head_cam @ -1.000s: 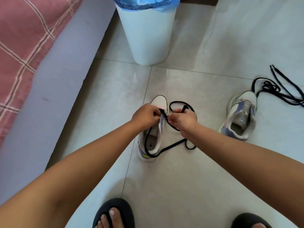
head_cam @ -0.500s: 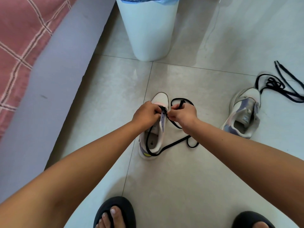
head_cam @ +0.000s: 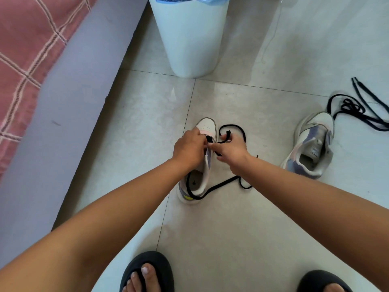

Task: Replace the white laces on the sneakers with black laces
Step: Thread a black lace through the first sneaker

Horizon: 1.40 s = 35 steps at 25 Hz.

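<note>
Head view, mid-frame: the nearer sneaker (head_cam: 202, 165) sits toe-away on the floor, so its eyelets face both hands. Left hand (head_cam: 189, 147) steadies the upper; right hand (head_cam: 232, 149) pinches the black lace (head_cam: 219, 185), its slack looped alongside, apparently for threading.

- The left hand (head_cam: 190, 148) grips the near sneaker (head_cam: 199, 165) at its lace area, fingers curled.
- The right hand (head_cam: 230, 152) pinches a black lace (head_cam: 219, 185) that loops past the toe and trails over the heel onto the tiled floor (head_cam: 231, 228).
- A second sneaker (head_cam: 311, 148) lies apart to the right, unlaced, its toe beside another black lace (head_cam: 355, 110) in a loose tangle.
- A white bin (head_cam: 189, 36) with a blue liner stands beyond the shoes.
- A pink checked blanket (head_cam: 27, 45) covers a grey ledge (head_cam: 63, 106) on the left.
- Two dark slippers (head_cam: 147, 268) show at the bottom edge.
</note>
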### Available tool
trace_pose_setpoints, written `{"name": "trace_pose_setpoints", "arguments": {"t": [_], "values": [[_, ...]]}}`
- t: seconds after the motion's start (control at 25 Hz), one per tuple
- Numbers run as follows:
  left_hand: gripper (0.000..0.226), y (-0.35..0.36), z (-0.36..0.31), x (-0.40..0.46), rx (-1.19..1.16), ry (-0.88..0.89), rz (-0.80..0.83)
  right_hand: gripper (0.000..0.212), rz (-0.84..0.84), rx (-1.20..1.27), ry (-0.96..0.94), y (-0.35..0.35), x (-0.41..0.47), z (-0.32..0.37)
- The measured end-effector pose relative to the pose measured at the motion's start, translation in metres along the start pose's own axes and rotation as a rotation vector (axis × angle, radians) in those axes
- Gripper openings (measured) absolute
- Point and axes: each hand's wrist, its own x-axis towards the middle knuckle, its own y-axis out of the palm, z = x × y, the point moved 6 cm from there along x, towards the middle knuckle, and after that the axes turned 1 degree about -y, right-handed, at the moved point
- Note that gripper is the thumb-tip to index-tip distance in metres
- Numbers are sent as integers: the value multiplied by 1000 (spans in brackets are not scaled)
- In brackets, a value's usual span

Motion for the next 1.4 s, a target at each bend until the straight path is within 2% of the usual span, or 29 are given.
{"name": "trace_pose_setpoints", "arguments": {"t": [0.12, 0.28, 0.36, 0.4, 0.44, 0.52, 0.56, 0.64, 0.68, 0.76, 0.88, 1.04, 1.12, 1.16, 1.24, 1.28, 1.32, 1.36, 1.4], "values": [[19, 2, -6, -4, -5, 25, 30, 37, 128, -104, 95, 12, -17, -15], [20, 3, -4, -4, -20, -2, 123, 41, 207, -96, 138, 14, -21, -18], [22, 2, -4, -3, -34, -9, 173, 29, 247, -114, 96, 16, -25, -14], [23, 2, -5, -3, -42, -3, 199, 15, 248, -107, 42, 18, -28, -8], [22, 1, -5, -4, -51, 8, 223, 14, 224, -121, -18, 18, -28, -4], [18, -4, -2, -4, -92, 17, 259, 14, 151, -180, -84, 15, -31, 1], [15, -7, 3, -5, -151, 6, 284, 24, 113, -196, -87, 14, -30, 0], [21, -14, 16, -14, -420, -43, 358, 39, 52, -184, -68, 10, -28, -5], [23, -19, 22, -24, -586, -72, 393, 38, 30, -183, -69, 8, -27, -6], [21, -31, 27, -48, -831, -68, 450, 32, 7, -193, -61, 4, -25, -8], [14, -53, 26, -82, -1157, 48, 507, 26, -4, -164, -49, 1, -25, -10], [6, -92, 29, -109, -1740, 176, 583, 16, -7, -175, -5, -1, -18, -16], [16, -107, 37, -113, -2037, 129, 660, 10, 2, -177, 8, -2, -17, -15], [24, -111, 45, -112, -2101, 56, 632, 11, 7, -171, 7, -2, -17, -14], [33, -96, 56, -105, -2118, -120, 568, 10, 50, -146, -9, 2, -16, -15], [29, -83, 66, -100, -1958, -285, 431, 10, 91, -111, -5, 5, -15, -16], [24, -71, 77, -97, -1690, -445, 293, 10, 140, -48, 17, 8, -14, -18], [21, -62, 83, -95, -1375, -560, 221, 10, 173, 26, 54, 10, -11, -21], [18, -54, 82, -94, -1114, -610, 221, 9, 170, 90, 95, 9, -6, -23]]}}
